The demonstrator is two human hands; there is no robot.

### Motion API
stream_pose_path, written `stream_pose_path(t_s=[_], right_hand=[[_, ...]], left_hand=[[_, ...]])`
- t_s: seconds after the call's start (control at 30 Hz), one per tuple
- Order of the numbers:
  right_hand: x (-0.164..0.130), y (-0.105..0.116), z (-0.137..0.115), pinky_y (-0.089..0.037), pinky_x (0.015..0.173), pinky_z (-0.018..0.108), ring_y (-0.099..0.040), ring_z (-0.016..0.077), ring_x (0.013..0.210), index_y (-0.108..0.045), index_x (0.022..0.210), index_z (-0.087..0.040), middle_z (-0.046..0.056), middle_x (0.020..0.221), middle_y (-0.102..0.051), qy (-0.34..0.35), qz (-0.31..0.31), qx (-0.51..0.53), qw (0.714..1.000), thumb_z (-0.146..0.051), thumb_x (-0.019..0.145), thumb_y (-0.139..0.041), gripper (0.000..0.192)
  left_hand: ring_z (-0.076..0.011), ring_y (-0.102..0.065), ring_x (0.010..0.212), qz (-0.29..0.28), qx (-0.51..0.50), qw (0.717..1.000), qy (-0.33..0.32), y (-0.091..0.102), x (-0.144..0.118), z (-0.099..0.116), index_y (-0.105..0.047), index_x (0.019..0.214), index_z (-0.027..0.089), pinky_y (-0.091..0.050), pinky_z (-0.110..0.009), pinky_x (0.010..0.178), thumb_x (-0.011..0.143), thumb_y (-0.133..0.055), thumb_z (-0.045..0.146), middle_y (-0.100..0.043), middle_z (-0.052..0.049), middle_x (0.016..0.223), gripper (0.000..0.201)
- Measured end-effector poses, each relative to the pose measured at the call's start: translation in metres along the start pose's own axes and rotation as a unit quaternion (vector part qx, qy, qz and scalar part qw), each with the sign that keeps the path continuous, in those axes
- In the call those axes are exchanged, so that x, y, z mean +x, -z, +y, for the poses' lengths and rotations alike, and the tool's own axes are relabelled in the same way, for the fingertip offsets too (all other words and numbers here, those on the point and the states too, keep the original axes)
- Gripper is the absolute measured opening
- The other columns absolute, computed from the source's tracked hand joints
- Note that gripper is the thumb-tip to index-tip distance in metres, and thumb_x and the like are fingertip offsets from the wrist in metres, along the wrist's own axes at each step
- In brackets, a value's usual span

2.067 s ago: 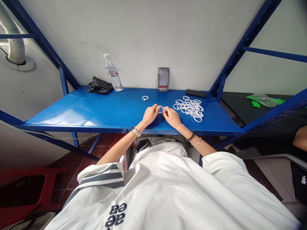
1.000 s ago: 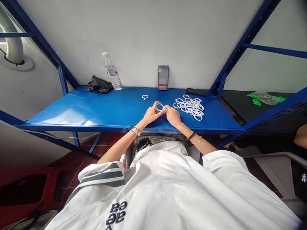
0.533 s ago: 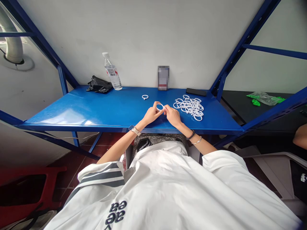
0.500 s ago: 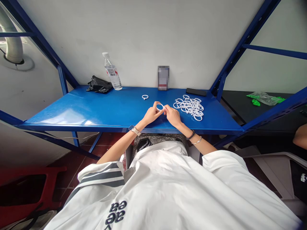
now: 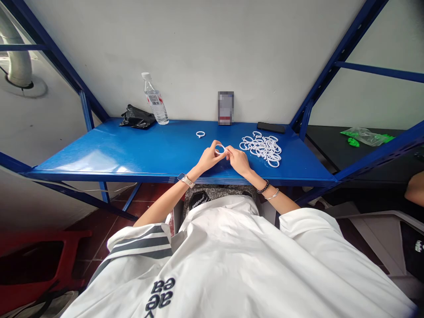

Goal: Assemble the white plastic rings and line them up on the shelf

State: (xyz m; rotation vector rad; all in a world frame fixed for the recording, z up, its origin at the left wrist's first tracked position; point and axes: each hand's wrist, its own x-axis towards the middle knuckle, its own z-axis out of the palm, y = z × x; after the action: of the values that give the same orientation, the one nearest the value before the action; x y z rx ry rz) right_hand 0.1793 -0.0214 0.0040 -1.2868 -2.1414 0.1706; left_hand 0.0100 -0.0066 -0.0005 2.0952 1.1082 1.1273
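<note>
Head view | white ring is pinched by left hand and right hand, fingers closed on it | ring pile is kept just right of fingers, within reach

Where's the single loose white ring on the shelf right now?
In the head view the loose white ring lies alone on the blue shelf, just beyond and left of the left hand, between the water bottle and the pile of white rings.

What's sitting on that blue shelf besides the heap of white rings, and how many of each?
Water bottle: 1
Black bag: 1
Upright card: 1
Black phone: 1
Loose ring lying apart: 1
Ring held in both hands: 1
Total: 6
</note>
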Motion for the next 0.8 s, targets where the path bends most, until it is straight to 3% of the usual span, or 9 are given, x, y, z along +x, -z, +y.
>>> stream_pose_path(t_s=[0.27,0.53,0.8], right_hand=[[-0.0008,-0.0006,-0.0009,-0.036,0.058,0.026,-0.065,0.0215,0.066,-0.058,0.104,-0.02,0.004,0.075,-0.072,-0.008,-0.027,-0.009,1.0,-0.027,0.104,-0.029,0.03],[-0.0004,-0.0016,-0.0009,-0.04,0.059,0.026,-0.069,0.0223,0.07,-0.05,0.128,-0.019,0.005,0.082,-0.075,-0.029,-0.016,-0.006,0.999,-0.03,0.104,-0.032,0.032],[0.0,-0.0038,0.0004,-0.043,0.061,0.027,-0.071,0.0226,0.072,-0.047,0.13,-0.018,0.004,0.083,-0.076,-0.036,-0.008,-0.004,0.999,-0.028,0.103,-0.031,0.033]], left_hand=[[-0.0093,-0.041,0.042,0.0,0.011,1.0,0.0,0.0001,0.0006,-0.0007,-0.047,0.108,0.018,-0.022,-0.021,0.045,0.089,-0.057,0.062,-0.047,0.008,0.052,0.049],[-0.0101,-0.043,0.042,0.004,0.002,1.0,0.002,0.0009,0.0005,0.0011,-0.046,0.11,0.017,-0.024,-0.021,0.045,0.09,-0.053,0.066,-0.049,0.007,0.053,0.053],[-0.0106,-0.042,0.041,0.008,0.007,1.0,0.003,0.0014,-0.0002,0.0026,-0.046,0.112,0.017,-0.021,-0.021,0.045,0.089,-0.053,0.067,-0.045,0.008,0.05,0.055]])
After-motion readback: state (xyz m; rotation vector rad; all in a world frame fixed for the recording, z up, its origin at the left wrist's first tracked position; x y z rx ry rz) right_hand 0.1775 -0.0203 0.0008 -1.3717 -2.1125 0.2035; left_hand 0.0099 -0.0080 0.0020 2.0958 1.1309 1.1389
